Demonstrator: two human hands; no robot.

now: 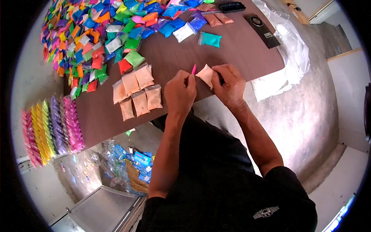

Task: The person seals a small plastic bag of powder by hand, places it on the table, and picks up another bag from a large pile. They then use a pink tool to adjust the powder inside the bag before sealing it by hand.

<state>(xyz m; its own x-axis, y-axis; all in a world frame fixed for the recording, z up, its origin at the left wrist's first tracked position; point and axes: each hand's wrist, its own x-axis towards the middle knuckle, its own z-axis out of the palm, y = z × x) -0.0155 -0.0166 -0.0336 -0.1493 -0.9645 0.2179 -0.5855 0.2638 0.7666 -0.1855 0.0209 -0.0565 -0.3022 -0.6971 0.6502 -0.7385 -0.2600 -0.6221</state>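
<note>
My left hand [180,92] is closed in a pinch around a small bright pink pointed stick [193,69], whose tip shows above the fingers. Just to its right, my right hand [229,84] grips a small peach-coloured packet [206,75] by its right side, over the table's front edge. Several clear plastic packets of the same peach colour [140,102] lie in two rows on the brown table [170,58], left of my left hand. A teal packet [210,40] rests beyond both hands.
A large heap of colourful packets [91,34] covers the table's far left. Bundled twisted strips [58,125] stand at its left edge. A dark flat device [261,31] and a black object [232,7] sit at the right, beside clear plastic sheeting [291,50].
</note>
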